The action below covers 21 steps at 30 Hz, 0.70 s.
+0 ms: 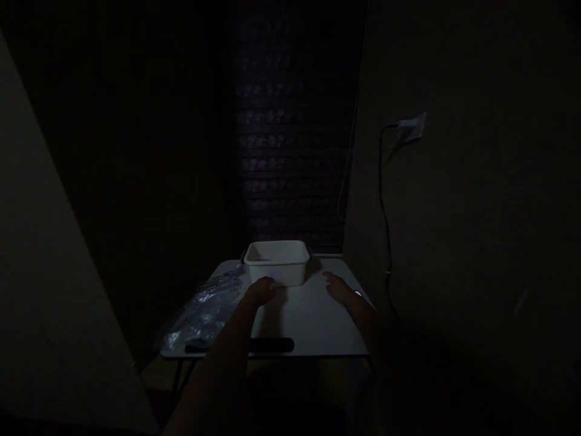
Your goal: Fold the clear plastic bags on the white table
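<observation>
A white rectangular plastic tub [278, 274] with dark side handles stands at the far side of a small white folding table [313, 327]. My left hand [261, 291] is just in front of the tub's near left side, fingers loosely apart and holding nothing I can see; whether it touches the tub I cannot tell. To the right of the tub, my right hand [336, 286] hovers over the table, open with its fingers stretched out. Crumpled clear plastic wrapping [206, 309] covers the table's left side, partly behind my left forearm.
A dark slot [272, 345] runs along the table's near edge. Beside my right wrist lies a small object with a bright edge [358, 293]. A black cord [385, 212] hangs from a wall outlet [412, 128]. Dark blinds [285, 151] hang behind; the room is very dim.
</observation>
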Available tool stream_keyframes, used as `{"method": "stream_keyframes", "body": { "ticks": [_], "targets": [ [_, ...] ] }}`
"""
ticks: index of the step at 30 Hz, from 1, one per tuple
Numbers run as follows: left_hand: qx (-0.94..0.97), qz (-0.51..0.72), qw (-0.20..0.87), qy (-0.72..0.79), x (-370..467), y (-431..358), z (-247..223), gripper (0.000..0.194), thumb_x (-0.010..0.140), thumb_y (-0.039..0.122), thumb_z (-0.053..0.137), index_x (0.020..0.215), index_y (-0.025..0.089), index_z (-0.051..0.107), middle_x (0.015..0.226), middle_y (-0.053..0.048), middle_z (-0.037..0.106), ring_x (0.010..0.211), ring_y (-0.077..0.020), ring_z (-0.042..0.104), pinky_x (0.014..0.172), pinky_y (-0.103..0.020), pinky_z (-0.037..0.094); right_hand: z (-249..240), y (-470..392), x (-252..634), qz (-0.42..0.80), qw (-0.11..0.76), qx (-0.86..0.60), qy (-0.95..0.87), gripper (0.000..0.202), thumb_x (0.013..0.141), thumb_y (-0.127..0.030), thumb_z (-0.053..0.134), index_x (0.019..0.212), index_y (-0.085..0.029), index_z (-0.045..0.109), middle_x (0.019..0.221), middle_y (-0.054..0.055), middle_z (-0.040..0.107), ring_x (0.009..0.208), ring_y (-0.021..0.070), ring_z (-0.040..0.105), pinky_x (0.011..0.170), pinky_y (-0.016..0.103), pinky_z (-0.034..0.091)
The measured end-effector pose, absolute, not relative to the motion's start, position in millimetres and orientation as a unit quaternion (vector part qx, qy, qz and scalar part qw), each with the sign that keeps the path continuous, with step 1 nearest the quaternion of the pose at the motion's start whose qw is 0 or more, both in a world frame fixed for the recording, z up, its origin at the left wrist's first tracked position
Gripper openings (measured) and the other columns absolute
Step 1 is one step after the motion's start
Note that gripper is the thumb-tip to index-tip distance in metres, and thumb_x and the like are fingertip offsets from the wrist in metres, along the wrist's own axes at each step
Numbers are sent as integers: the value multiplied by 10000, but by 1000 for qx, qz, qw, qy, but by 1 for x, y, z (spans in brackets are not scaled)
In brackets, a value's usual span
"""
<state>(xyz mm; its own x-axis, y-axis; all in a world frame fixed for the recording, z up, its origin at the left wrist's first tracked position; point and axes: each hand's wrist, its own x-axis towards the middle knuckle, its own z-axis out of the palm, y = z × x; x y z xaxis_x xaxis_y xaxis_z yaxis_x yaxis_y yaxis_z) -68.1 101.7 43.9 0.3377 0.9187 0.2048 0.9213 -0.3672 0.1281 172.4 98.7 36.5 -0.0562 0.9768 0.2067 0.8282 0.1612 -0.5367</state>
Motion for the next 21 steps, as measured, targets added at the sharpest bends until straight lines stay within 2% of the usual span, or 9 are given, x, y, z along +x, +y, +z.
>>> {"method": "stream_keyframes", "body": {
  "ticks": [7, 10, 13, 17, 21],
  "targets": [
    [-812, -82, -15, -578, -61, 109, 39, 423, 639, 222, 410, 1046, 114, 366, 1066, -99, 415, 961, -169, 392, 781, -242, 317, 37, 94, 167, 139, 232, -640, -719, 451, 611, -72, 362, 1056, -141, 371, 951, 89, 501, 844, 147, 465, 687, 239, 357],
    [-810, -62, -26, -583, -58, 110, 36, 525, 626, 232, 440, 1112, 120, 276, 1149, -99, 334, 1040, -164, 304, 820, -230, 275, 38, 89, 169, 134, 221, -642, -722, 446, 604, -60, 363, 1040, -151, 390, 921, 81, 519, 824, 150, 474, 673, 245, 359],
    [-796, -36, -40, -603, -56, 110, 29, 576, 604, 248, 472, 1122, 117, 259, 1196, -123, 257, 1068, -192, 259, 820, -258, 275, 39, 85, 171, 125, 216, -640, -727, 442, 603, -57, 368, 1032, -158, 399, 936, 75, 516, 834, 149, 469, 670, 241, 358],
    [-770, -15, -52, -636, -61, 110, 24, 451, 619, 268, 455, 1047, 163, 363, 1110, -109, 384, 976, -205, 385, 750, -298, 333, 38, 84, 171, 116, 213, -631, -736, 417, 608, -63, 370, 1006, -172, 425, 924, 56, 525, 819, 134, 475, 655, 220, 360],
    [-755, -16, -43, -654, -84, 107, 27, 269, 631, 224, 437, 881, 137, 490, 968, -112, 493, 890, -214, 448, 704, -315, 350, 34, 89, 159, 113, 214, -619, -747, 351, 623, -83, 370, 937, -196, 477, 893, 34, 540, 764, 120, 494, 638, 212, 363]
  ]
}}
